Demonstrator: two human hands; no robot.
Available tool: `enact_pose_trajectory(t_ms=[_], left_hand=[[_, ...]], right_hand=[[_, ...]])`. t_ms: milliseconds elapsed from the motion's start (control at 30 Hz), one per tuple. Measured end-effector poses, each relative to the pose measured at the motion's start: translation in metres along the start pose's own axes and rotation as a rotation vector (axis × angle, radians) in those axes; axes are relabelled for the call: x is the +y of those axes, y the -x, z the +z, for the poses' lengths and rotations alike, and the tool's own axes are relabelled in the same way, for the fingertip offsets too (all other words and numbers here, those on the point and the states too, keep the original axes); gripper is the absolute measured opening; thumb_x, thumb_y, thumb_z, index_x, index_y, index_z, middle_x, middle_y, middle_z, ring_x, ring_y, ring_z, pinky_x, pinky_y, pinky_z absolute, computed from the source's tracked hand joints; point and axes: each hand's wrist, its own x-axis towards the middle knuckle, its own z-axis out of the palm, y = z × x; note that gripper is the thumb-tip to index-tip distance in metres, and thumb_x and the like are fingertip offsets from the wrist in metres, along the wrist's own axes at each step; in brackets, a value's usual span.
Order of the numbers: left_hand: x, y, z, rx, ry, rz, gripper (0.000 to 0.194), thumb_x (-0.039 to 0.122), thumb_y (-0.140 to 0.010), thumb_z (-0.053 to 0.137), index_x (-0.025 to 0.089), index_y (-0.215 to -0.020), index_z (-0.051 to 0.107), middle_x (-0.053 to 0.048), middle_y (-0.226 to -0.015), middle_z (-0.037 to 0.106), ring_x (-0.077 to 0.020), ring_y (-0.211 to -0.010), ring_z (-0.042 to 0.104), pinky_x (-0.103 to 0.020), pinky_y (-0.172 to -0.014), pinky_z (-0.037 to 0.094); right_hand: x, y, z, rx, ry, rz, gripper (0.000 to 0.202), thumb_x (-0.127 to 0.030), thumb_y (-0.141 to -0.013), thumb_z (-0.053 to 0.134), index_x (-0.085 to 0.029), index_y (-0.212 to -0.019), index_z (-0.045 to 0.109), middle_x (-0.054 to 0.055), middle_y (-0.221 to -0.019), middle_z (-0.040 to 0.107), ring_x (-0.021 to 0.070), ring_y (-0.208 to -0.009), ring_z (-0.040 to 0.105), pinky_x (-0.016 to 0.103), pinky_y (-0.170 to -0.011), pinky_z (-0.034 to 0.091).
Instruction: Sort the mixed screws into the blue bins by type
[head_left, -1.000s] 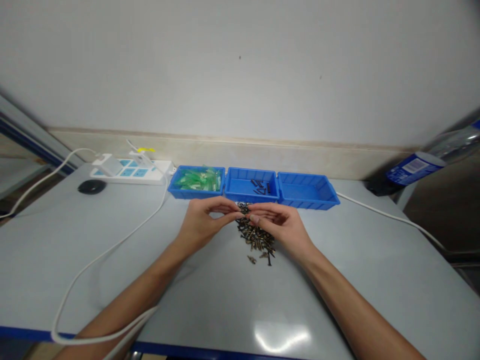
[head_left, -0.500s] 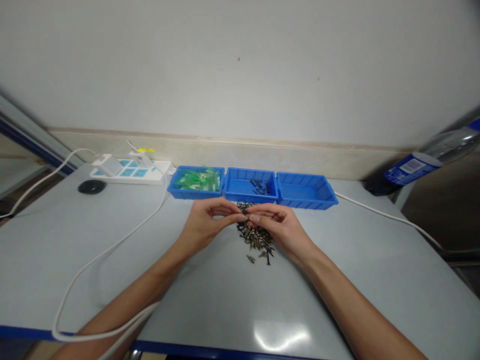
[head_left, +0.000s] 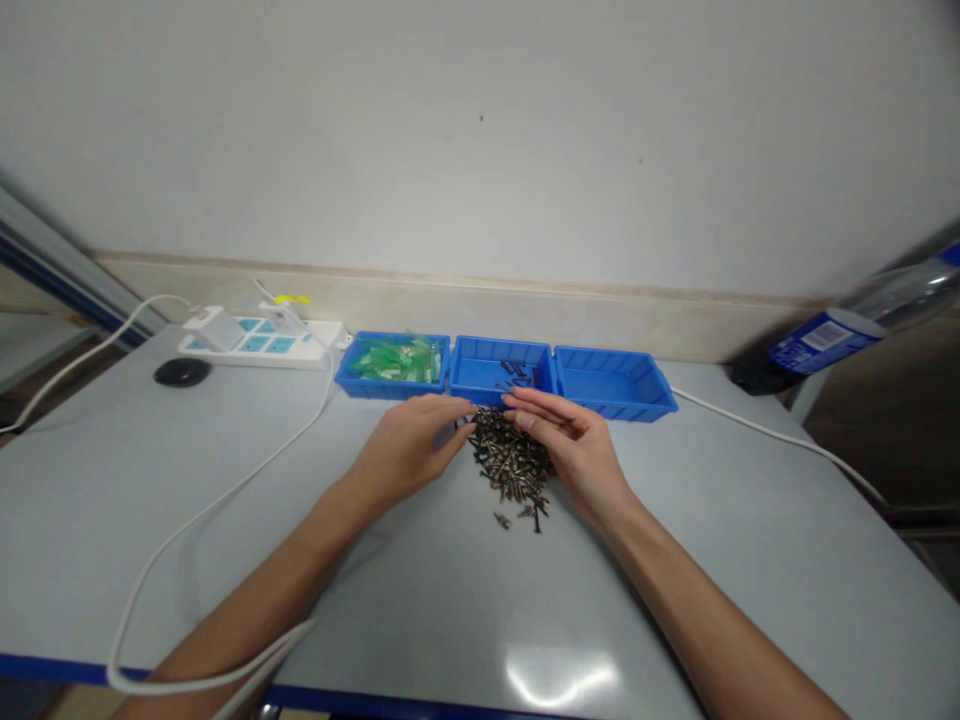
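A heap of small dark and brassy screws lies on the table between my hands. At its left edge is my left hand, thumb and forefinger parted; a small dark bit shows near the fingertips, too small to tell whether it is held. Over the heap's right side, my right hand has thumb and fingers drawn close together, its fingertips by the front wall of the middle blue bin. What the right fingers pinch, if anything, is hidden. Several dark screws lie in that bin.
The left blue bin holds green plastic packets; a right blue bin adjoins the middle one. A white power strip, a black mouse-like object and a white cable lie left. A bottle leans at right.
My hands were together at the fingertips over the heap and have now parted. The left moved slightly left and its fingers spread; the right rose slightly toward the middle bin.
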Motion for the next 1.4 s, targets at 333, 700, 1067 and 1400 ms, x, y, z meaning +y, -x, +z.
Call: enact_pose_trajectory(t_ms=[333,700,1067,1400], left_hand=[[-0.010,0.004,0.005,-0.235,-0.198,0.017,0.018,0.013,-0.094,0.058,0.019,-0.097,0.075,-0.007,-0.099,0.077,-0.0239,-0.095,0.069,-0.036,-0.084,0.057],[-0.020,0.007,0.015,-0.077,0.007,-0.038,0.018,0.010,-0.084,0.070,0.017,-0.101,0.073,-0.007,-0.100,0.077,-0.0233,-0.095,0.071,-0.038,-0.088,0.057],[-0.016,0.001,0.011,-0.133,0.091,-0.199,0.007,0.012,-0.082,0.075,0.015,-0.088,0.073,-0.002,-0.077,0.070,-0.0136,-0.067,0.064,-0.024,-0.067,0.051],[-0.019,0.006,0.002,-0.250,0.061,-0.083,0.024,0.009,-0.093,0.054,0.018,-0.112,0.064,-0.004,-0.090,0.068,-0.0182,-0.082,0.062,-0.031,-0.077,0.051]], right_hand=[[-0.001,-0.001,-0.003,0.010,0.042,-0.037,0.032,-0.031,-0.081,0.078,-0.029,-0.113,0.076,0.006,-0.128,0.071,0.0218,-0.100,0.071,0.041,-0.093,0.054],[-0.006,0.000,-0.003,0.029,0.066,-0.027,0.026,-0.029,-0.080,0.078,-0.027,-0.107,0.078,0.005,-0.121,0.074,0.0166,-0.089,0.069,0.029,-0.077,0.051],[-0.007,-0.002,-0.002,0.061,0.032,0.013,0.025,-0.031,-0.076,0.081,-0.024,-0.100,0.080,0.006,-0.108,0.077,0.0142,-0.077,0.066,0.027,-0.072,0.050],[-0.010,-0.002,-0.005,0.038,0.006,-0.001,0.022,-0.029,-0.078,0.078,-0.024,-0.100,0.079,0.005,-0.103,0.078,0.0142,-0.075,0.065,0.030,-0.072,0.050]])
